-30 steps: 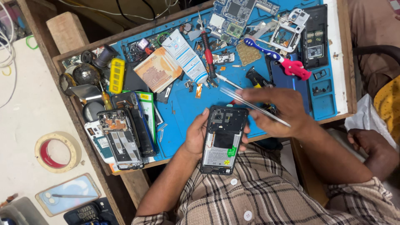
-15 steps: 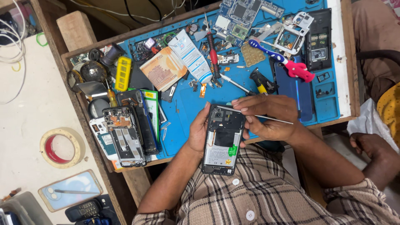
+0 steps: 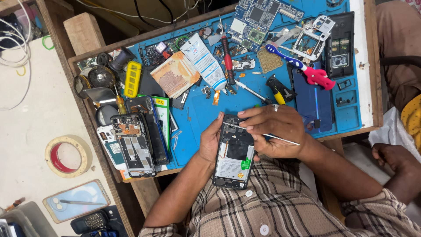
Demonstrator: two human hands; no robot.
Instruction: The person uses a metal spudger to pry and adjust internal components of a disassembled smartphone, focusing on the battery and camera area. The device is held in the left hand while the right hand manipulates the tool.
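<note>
The person sits at the near edge of a blue rubber work mat (image 3: 210, 114) that covers a wooden bench, and everything here is placed against that mat. Just off its near edge, above the person's checked shirt, sits an opened black smartphone with its back cover removed (image 3: 234, 151), battery and inner shielding exposed. The left hand (image 3: 210, 142) is wrapped around the phone's left side, fingers curled under it and thumb lying along its upper edge, so it is closed on the phone. The right hand (image 3: 274, 129) is closed in a pinch on a thin silver metal tweezer-like tool (image 3: 263, 134), whose tip rests on the upper part of the phone; a ring shows on one finger.

On the mat's left part lies a second dismantled black phone frame (image 3: 136, 145) beside a stack of other handsets. Toward the mat's far middle rests a red-handled screwdriver (image 3: 227, 59), with a folded orange paper note (image 3: 175, 74) to its left. A blue and pink toothbrush (image 3: 298, 66) lies on the mat's right part, and a green circuit board (image 3: 258, 19) at its far edge. Left of the mat, on a pale surface, sits a roll of beige tape with a red core (image 3: 68, 156).
</note>
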